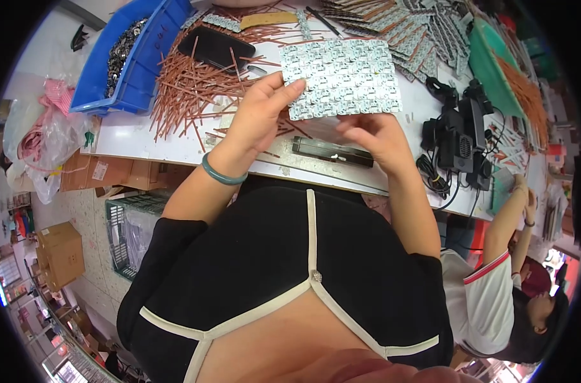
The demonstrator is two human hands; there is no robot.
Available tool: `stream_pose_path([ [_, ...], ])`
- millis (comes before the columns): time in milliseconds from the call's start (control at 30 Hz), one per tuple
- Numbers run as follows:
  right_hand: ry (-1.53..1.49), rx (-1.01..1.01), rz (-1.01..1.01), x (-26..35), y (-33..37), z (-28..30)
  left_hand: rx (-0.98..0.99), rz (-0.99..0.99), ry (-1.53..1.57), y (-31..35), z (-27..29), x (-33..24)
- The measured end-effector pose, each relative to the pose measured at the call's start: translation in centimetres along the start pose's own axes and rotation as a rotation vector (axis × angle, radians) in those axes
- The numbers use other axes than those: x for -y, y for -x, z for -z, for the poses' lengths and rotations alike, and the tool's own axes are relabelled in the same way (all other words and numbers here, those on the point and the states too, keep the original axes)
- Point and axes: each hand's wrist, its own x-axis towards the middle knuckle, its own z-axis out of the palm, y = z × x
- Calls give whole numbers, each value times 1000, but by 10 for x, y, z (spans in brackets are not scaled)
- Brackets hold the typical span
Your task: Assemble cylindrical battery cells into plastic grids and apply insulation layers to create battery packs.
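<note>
My left hand is closed on the left edge of a circuit board panel, thumb on top and the other fingers behind it. The panel is a thin white rectangle covered in rows of small repeated units, raised above the bench and tilted toward me. My right hand is just below the panel's lower right edge, thumb and fingers apart; some fingertips are hidden at that edge. Under the hands, a dark narrow slotted fixture lies along the bench's front.
Reddish-brown strips lie heaped at left, a black phone on them. Behind is a blue bin of small metal parts. More panels are stacked back right. Black power adapters with cables stand at right. Another person works beyond.
</note>
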Motion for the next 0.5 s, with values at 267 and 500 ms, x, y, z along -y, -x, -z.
stream_pose_path([
  [267, 594, 191, 181, -5, -6, -12, -116, -34, 137, 10, 46, -16],
  [500, 891, 86, 528, 4, -4, -18, -201, 2, 194, 17, 57, -12],
])
